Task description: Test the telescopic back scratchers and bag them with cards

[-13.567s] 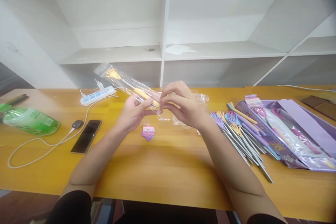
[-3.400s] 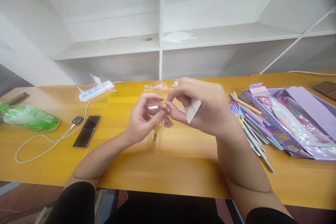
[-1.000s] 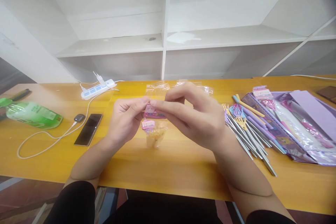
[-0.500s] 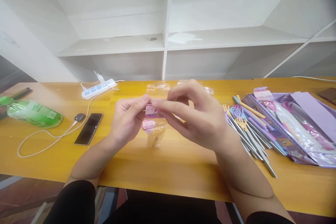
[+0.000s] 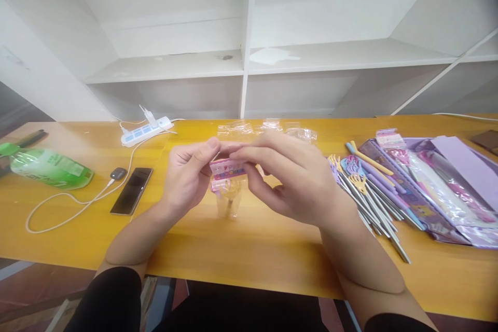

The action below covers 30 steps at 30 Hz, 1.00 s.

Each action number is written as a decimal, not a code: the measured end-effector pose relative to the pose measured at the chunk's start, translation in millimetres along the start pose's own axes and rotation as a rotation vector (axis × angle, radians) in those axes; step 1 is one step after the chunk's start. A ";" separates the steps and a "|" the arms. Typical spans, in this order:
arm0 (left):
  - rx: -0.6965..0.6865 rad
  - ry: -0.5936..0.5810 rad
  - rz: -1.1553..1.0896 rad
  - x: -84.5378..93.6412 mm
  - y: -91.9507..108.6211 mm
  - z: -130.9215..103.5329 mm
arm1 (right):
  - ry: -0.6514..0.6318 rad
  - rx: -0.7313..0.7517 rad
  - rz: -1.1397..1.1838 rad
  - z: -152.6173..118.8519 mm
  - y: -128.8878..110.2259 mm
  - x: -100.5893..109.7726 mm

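Observation:
Between my two hands is a small pink printed card point(image 5: 229, 168). My left hand point(image 5: 189, 174) pinches its left end between thumb and fingers. The fingers of my right hand point(image 5: 295, 181) close on its right end, with part of the grip hidden behind the knuckles. Just below the card lies a clear plastic bag point(image 5: 229, 205) with a pink header and a yellow claw-shaped piece inside. Beyond my hands, several clear bags point(image 5: 235, 128) lie flat on the table.
To the right lie metal rods with coloured claw heads point(image 5: 373, 207), beside a purple box point(image 5: 431, 218) of bagged items. On the left are a phone point(image 5: 131, 192), a white cable, a power strip point(image 5: 147, 131) and a green bottle point(image 5: 50, 167). White shelving point(image 5: 245, 62) rises behind the table.
The card has tilted and more of its printed face shows. My right fingers have shifted slightly along its upper edge, and my right hand has lowered a little.

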<state>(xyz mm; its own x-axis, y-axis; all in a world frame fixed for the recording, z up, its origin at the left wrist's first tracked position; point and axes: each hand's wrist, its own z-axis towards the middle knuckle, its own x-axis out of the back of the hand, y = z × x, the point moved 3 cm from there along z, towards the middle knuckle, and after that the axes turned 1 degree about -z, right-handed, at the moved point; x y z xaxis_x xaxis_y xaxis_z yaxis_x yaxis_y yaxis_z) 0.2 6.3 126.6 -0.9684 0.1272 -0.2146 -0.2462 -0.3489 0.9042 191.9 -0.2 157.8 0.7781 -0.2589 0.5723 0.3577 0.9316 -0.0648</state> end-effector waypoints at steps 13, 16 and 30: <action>0.012 -0.025 0.042 -5.4 4.5 -2.4 | 0.013 -0.045 -0.040 1.8 -0.2 2.5; 0.036 -0.043 0.023 -6.4 2.0 -3.5 | 0.064 -0.197 0.038 1.4 3.3 2.4; 0.411 -0.606 -0.044 -26.1 -56.8 4.9 | 0.309 -0.243 -0.069 0.6 31.2 6.6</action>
<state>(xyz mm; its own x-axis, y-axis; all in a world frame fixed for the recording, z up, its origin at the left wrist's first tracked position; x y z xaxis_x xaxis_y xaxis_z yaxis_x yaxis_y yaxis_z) 39.6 27.4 82.7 -0.7364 0.6659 -0.1195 -0.1339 0.0297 0.9906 207.9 27.3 160.0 0.8536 -0.4176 0.3115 0.4972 0.8314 -0.2481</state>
